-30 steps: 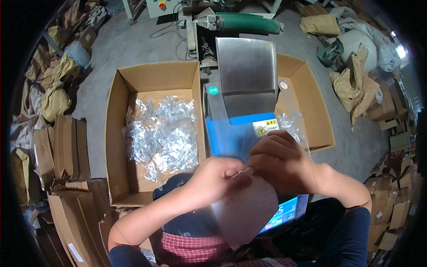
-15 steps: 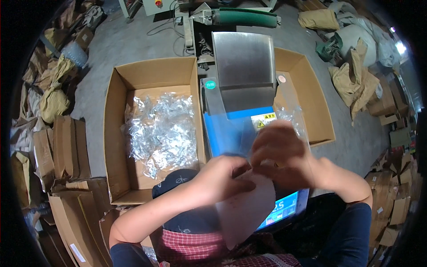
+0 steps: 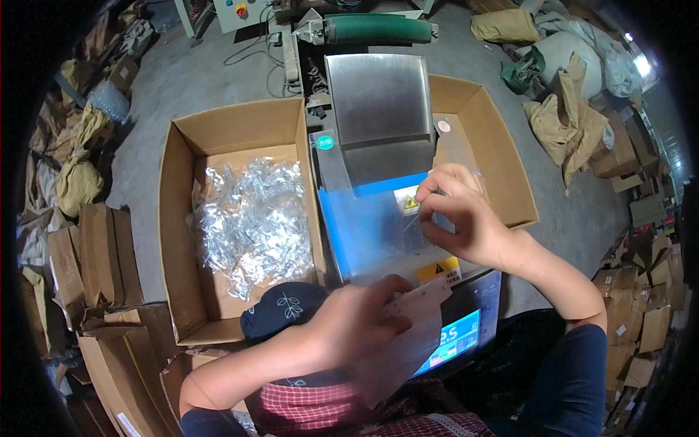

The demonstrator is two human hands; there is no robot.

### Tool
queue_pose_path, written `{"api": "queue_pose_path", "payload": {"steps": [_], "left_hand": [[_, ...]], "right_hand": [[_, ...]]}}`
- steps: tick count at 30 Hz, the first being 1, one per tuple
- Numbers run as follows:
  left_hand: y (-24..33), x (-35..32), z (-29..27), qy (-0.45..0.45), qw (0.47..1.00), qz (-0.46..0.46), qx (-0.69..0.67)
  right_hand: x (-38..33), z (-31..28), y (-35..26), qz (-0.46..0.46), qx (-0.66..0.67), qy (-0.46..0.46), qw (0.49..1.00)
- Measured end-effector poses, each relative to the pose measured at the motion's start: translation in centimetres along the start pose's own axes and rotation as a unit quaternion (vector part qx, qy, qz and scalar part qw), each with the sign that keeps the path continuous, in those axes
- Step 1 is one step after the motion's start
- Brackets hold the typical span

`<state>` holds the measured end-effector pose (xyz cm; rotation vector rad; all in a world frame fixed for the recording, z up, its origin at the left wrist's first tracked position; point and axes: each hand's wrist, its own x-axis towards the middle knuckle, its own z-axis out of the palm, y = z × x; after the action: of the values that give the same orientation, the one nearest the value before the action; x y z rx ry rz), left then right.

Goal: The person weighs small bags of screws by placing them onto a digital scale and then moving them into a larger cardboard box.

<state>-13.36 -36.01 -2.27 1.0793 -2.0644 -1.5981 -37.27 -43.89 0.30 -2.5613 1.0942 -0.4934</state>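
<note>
My left hand [image 3: 349, 324], somewhat blurred, grips a whitish paper sheet [image 3: 416, 315] that hangs down in front of the lit screen [image 3: 460, 336]. Over the blue machine top [image 3: 353, 229] my right hand [image 3: 470, 218] is raised, thumb and forefinger pinched together. A thin, see-through shape shows just below that pinch; I cannot make out what it is. Near the right hand are a yellow warning label [image 3: 439, 270] and a clear plastic guard [image 3: 336, 164]. Behind them rises a metal chute [image 3: 378, 98].
Left of the machine stands a cardboard box [image 3: 171, 240] with many clear bags of shiny metal pieces [image 3: 255, 218]. Another open box [image 3: 502, 160] is at its right. A green roller [image 3: 378, 29] lies beyond; cartons [image 3: 109, 255] and sacks [image 3: 564, 124] line the sides.
My right hand has moved up and away from the left hand, into a fingertip pinch. The left hand has dropped slightly with the sheet. The whole view has shifted a little.
</note>
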Motion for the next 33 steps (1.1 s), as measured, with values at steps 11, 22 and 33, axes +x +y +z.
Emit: {"api": "queue_pose_path", "payload": {"steps": [11,22,33], "left_hand": [[1.4,-1.6,0.9,0.003,0.996,-0.004,-0.090],[1.5,-8.6,8.2,0.007,0.969,0.175,-0.175],[0.0,-10.0,2.5,0.280,0.948,0.113,-0.099]], "right_hand": [[2.1,-0.2,2.7,0.016,0.075,-0.085,0.993],[13.9,7.4,-17.6,-0.046,0.551,-0.289,0.782],[10.4,0.9,-13.3,0.053,0.288,-0.396,0.870]]}}
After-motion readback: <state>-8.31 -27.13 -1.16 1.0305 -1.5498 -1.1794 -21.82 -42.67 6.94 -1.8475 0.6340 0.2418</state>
